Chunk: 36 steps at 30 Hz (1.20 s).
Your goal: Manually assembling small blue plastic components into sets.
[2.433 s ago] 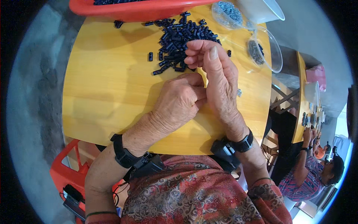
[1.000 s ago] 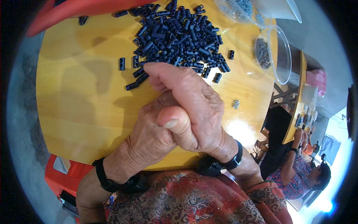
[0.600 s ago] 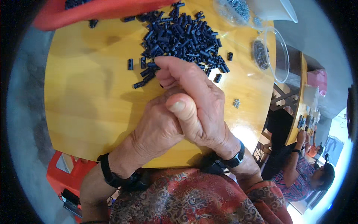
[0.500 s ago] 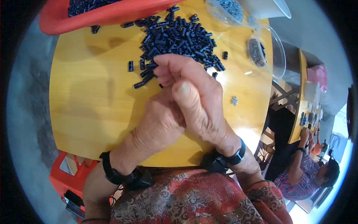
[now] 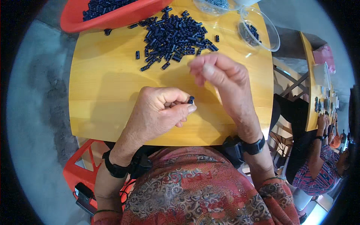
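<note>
A small black cylindrical piece (image 5: 191,100) is pinched between the thumb and forefinger of my left hand (image 5: 155,108), a little above the yellow table. Off to the right and slightly farther, my right hand (image 5: 227,80) is raised with its fingers curled and the thumb alongside. Motion smears those fingertips, so whether they hold anything is unclear. Beyond both hands lies a heap of similar black cylindrical pieces (image 5: 174,35), some showing holes in their sides. Several loose ones lie along its near edge.
A red basin (image 5: 112,20) with more black pieces stands at the far left of the yellow table (image 5: 101,97). Clear plastic tubs (image 5: 275,41) stand at the far right, one with small metal parts (image 5: 217,3). Another person (image 5: 318,165) works at a table on the right.
My hands were crossed together by the heap. They have come apart: the left drew back, showing the black piece in its pinch, and the right moved to the right.
</note>
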Tool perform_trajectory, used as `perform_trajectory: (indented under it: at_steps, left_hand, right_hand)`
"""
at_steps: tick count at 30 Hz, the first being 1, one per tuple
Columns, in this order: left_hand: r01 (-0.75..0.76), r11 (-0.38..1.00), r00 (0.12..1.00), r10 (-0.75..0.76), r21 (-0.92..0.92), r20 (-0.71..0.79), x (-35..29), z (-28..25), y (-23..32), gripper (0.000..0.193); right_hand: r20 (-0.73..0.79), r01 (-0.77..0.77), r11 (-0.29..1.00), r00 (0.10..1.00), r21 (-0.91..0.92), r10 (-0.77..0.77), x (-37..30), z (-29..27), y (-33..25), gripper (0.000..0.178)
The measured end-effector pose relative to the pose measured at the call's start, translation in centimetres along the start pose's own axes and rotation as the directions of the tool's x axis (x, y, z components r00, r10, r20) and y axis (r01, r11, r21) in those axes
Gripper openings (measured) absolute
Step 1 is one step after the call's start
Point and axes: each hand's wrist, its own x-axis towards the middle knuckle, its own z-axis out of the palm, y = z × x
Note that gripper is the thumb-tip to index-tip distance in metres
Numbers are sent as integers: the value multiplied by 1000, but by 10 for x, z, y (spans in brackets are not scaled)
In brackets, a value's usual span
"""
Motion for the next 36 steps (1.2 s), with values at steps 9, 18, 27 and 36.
perform_trajectory:
  at_steps: [9, 18, 27, 36]
  left_hand:
    - [169, 985, 982, -166, -27, 89, -15, -4, 10, 7]
    - [246, 932, 968, -225, -265, 109, -32, -6, 5, 15]
    - [228, 921, 972, -196, -315, 130, -34, 2, 0, 19]
    - [255, 935, 967, -244, -246, 74, -38, 7, -1, 19]
  right_hand:
    - [286, 246, 831, 952, -498, -110, -28, 2, -2, 6]
    - [224, 97, 949, 974, -298, -30, -37, 2, 10, 7]
    - [191, 16, 982, 981, -190, 21, -43, 5, 18, 9]
    - [186, 46, 970, 982, -239, -1, -47, 3, 26, 10]
